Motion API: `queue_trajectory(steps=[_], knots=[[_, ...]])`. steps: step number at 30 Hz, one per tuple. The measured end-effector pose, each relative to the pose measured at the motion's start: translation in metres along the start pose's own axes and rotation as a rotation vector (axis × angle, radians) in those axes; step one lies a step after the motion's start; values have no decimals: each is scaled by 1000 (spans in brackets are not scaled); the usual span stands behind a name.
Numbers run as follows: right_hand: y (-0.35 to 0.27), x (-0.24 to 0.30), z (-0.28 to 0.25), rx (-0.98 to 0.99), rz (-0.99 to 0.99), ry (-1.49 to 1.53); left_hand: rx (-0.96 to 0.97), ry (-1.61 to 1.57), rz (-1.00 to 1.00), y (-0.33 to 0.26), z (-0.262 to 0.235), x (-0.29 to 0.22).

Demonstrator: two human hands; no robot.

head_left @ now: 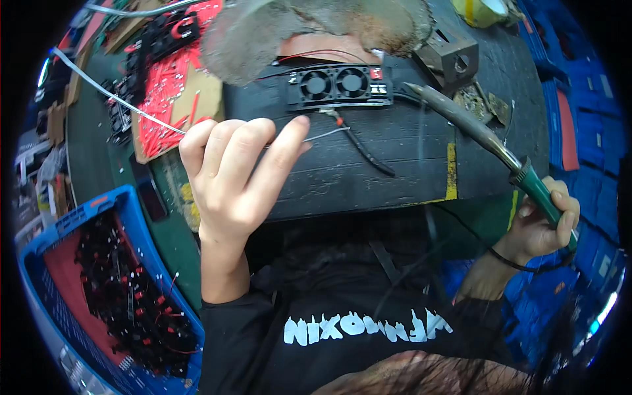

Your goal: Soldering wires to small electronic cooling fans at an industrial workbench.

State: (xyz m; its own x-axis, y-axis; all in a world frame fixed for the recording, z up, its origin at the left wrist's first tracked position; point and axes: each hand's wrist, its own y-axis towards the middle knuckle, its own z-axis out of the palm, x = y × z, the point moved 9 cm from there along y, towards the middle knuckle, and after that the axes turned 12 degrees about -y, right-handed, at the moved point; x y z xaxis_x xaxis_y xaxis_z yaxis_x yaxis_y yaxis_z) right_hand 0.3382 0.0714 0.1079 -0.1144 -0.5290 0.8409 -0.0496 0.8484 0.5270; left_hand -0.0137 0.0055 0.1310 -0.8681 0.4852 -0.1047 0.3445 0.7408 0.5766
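My left hand [240, 171] is raised over the black work table's near edge, its fingers closed on a thin silvery solder wire [327, 134]. The wire comes in from the upper left and sticks out past my fingertips. At the right, my right hand [536, 224] grips the green handle of a soldering iron [484, 135]. Its long metal shaft points up and left, with the tip near the right end of a black twin-fan module [334, 87]. Just below that module lies a black cable piece [365, 150] with a red band and a metallic end.
Behind the module spreads a grey, stained slab [243, 43]. A metal bracket block [451, 56] stands at the back right. Red wires [164, 89] lie on cardboard at the left. A blue crate [148, 263] of black wired parts sits lower left; blue bins [589, 118] line the right.
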Motion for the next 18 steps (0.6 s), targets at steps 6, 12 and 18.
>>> queue_trajectory(steps=[6, 12, 18], knots=[[-26, -2, -19, -72, 19, 109, 2, 53, -60, -58, -43, 22], [-44, -6, -44, -203, 148, 8, -23, -7, -287, -122, -60, 17], [-46, 10, -48, -179, 101, 2, 84, 4, -399, -172, -42, -6]])
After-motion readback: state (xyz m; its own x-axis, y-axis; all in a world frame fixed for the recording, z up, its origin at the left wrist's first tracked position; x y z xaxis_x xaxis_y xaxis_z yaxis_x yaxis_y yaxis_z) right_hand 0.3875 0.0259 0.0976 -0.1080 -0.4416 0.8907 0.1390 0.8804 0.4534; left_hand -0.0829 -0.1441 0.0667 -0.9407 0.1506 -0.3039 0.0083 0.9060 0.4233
